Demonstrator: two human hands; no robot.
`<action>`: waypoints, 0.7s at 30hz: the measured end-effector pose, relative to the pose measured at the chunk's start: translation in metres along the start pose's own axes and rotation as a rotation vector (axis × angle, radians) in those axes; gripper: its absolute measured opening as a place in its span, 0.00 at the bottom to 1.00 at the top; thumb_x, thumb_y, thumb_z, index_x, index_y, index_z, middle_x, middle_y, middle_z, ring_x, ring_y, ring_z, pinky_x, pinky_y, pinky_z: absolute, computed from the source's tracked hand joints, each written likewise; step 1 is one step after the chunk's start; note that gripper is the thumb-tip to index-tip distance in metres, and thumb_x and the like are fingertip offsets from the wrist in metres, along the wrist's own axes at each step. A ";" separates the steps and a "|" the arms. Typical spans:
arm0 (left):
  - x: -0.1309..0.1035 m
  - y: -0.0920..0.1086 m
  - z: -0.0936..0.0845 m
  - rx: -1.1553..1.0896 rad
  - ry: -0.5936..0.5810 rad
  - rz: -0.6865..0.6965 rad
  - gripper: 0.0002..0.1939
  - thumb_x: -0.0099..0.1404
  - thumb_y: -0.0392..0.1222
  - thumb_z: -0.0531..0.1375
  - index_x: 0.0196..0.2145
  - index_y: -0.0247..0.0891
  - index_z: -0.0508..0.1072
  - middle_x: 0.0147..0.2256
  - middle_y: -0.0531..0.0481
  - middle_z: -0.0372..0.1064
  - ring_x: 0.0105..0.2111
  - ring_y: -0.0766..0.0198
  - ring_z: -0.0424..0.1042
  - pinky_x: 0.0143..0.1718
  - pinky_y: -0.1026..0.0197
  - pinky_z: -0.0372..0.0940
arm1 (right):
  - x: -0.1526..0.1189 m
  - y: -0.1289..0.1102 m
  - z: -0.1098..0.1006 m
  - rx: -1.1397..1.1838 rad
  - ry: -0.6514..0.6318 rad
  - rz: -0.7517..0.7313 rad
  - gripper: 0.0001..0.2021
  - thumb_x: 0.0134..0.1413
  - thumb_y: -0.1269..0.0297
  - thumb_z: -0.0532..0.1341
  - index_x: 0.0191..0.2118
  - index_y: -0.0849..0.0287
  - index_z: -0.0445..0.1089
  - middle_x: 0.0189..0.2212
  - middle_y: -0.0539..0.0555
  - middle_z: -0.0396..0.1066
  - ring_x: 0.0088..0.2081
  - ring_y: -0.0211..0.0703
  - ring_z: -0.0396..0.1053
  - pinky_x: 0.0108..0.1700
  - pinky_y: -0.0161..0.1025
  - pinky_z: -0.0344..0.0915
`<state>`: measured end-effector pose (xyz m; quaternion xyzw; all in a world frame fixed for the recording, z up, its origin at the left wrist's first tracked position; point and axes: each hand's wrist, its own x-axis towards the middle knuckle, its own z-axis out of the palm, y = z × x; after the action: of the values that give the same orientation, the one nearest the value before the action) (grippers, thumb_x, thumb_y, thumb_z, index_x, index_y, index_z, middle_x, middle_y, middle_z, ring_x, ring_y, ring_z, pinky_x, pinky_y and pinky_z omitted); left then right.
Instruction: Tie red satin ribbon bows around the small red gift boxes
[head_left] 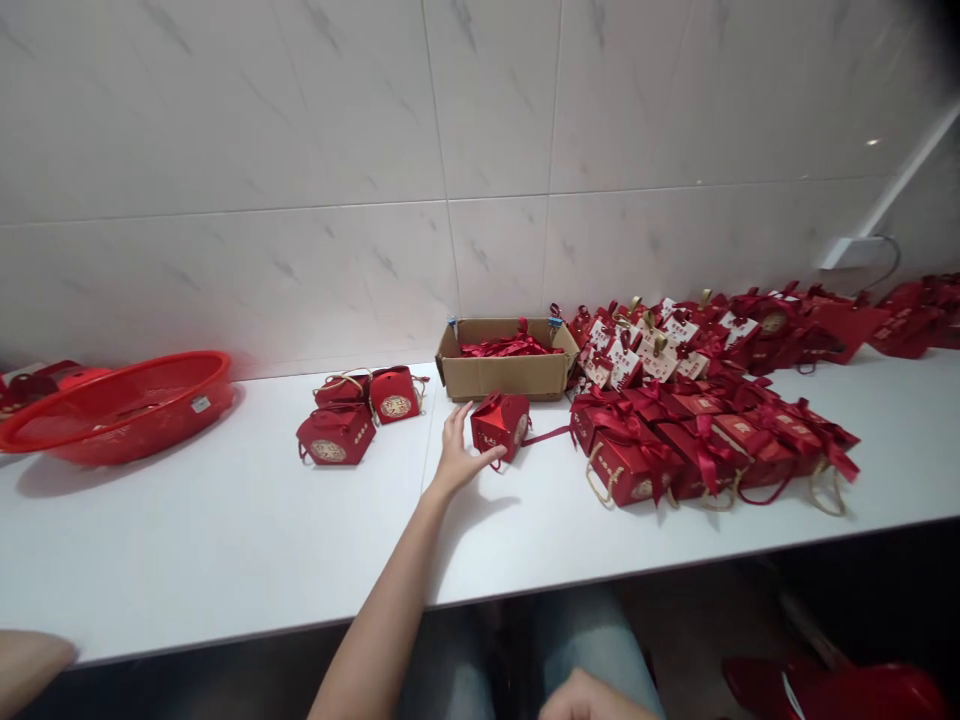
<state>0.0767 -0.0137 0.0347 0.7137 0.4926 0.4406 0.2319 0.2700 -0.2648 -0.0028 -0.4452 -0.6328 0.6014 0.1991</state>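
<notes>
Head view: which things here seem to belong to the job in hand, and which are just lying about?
Likely part of the job:
- red box at the left hand
- ribbons in the cardboard tray
- bow-tied boxes, right
- bowless boxes, left

Likely just lying about:
- red basin, far left

I can read no word or number with certainty from here. Left of centre, I see round gold emblems on the front red box (351, 425) and the rear red box (386, 383), with small gold characters beside the front one's emblem. Mid-frame, the central box (486, 418) bears pale lettering too small for me. Right of centre, white tags (623, 360) carry red characters that blur, and the ribboned boxes (622, 462) show gold print. On the left, the basin (142, 430) wears a white sticker (200, 404) I cannot decipher.
</notes>
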 end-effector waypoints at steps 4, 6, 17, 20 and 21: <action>0.012 0.010 0.044 -0.115 0.101 -0.111 0.61 0.41 0.50 0.70 0.63 0.40 0.37 0.61 0.34 0.42 0.62 0.46 0.45 0.61 0.45 0.47 | 0.022 -0.034 -0.038 0.165 0.278 -0.127 0.25 0.55 0.42 0.52 0.37 0.60 0.74 0.18 0.49 0.60 0.24 0.36 0.60 0.33 0.36 0.60; 0.013 0.011 0.051 -0.243 0.131 -0.173 0.58 0.43 0.47 0.70 0.62 0.44 0.36 0.60 0.37 0.47 0.60 0.49 0.51 0.59 0.46 0.50 | 0.034 -0.045 -0.062 0.283 0.483 -0.219 0.24 0.55 0.45 0.54 0.43 0.61 0.72 0.18 0.47 0.58 0.23 0.34 0.56 0.31 0.34 0.56; -0.115 0.074 0.006 0.012 0.456 -0.148 0.25 0.52 0.55 0.63 0.42 0.36 0.67 0.49 0.40 0.61 0.54 0.49 0.58 0.56 0.46 0.52 | 0.042 -0.043 -0.071 0.611 0.305 -0.488 0.18 0.61 0.55 0.52 0.42 0.63 0.72 0.13 0.45 0.50 0.19 0.31 0.45 0.25 0.35 0.42; -0.140 0.101 -0.001 -0.219 0.049 -0.129 0.26 0.66 0.54 0.46 0.19 0.37 0.68 0.30 0.45 0.69 0.38 0.57 0.69 0.49 0.52 0.59 | 0.039 -0.043 -0.063 0.623 0.163 -0.517 0.17 0.61 0.55 0.52 0.40 0.62 0.73 0.14 0.46 0.53 0.19 0.31 0.48 0.26 0.35 0.44; -0.143 0.107 -0.002 -0.295 -0.089 -0.158 0.29 0.67 0.54 0.42 0.18 0.37 0.70 0.28 0.46 0.70 0.36 0.58 0.69 0.47 0.53 0.60 | 0.038 -0.043 -0.061 0.616 0.149 -0.517 0.17 0.60 0.54 0.53 0.39 0.62 0.74 0.15 0.47 0.55 0.20 0.31 0.49 0.27 0.34 0.46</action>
<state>0.1103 -0.1873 0.0601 0.6497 0.4663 0.4568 0.3897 0.2844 -0.1936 0.0394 -0.2331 -0.4981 0.6591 0.5130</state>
